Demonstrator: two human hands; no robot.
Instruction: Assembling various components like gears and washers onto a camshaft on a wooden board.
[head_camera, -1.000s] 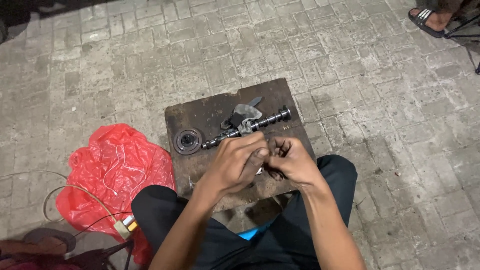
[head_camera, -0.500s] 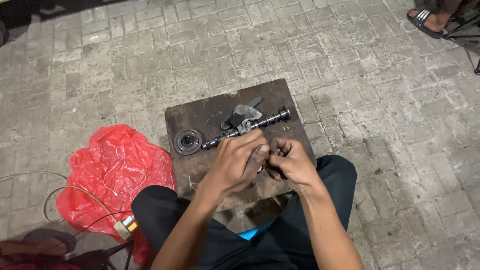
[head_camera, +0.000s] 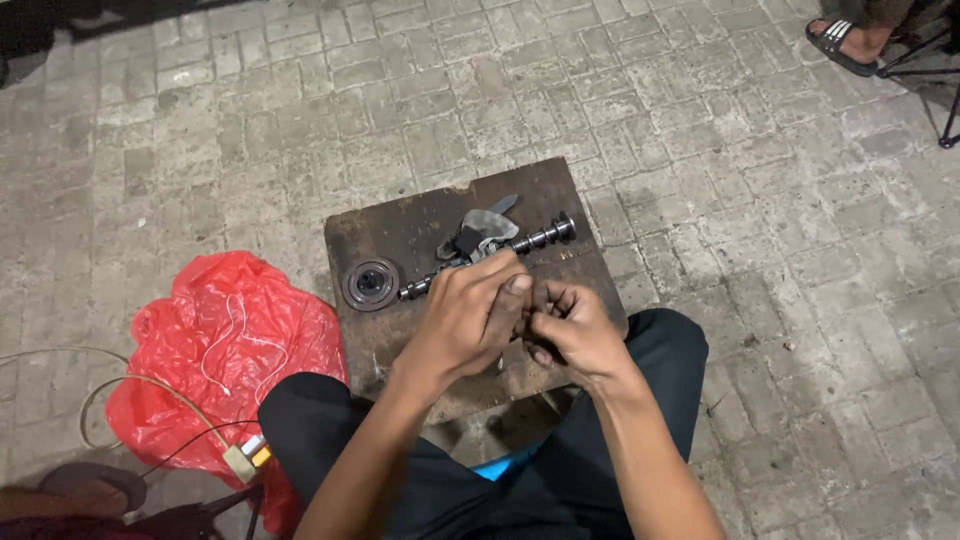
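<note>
My left hand (head_camera: 470, 315) and right hand (head_camera: 572, 328) pinch together over the board (head_camera: 400, 232); what they hold is hidden. They cover the shaft (head_camera: 545, 236)'s near-left end; a red bag (head_camera: 225, 340) lies left.

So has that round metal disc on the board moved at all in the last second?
No. The round metal disc lies at the same spot near the left edge of the dark wooden board, just left of the shaft's end.

The person wears dark trousers (head_camera: 440, 470) across the lower middle of the frame. Both forearms are unsleeved. The left hand (head_camera: 470, 315) and right hand (head_camera: 575, 335) wear no gloves.
</note>
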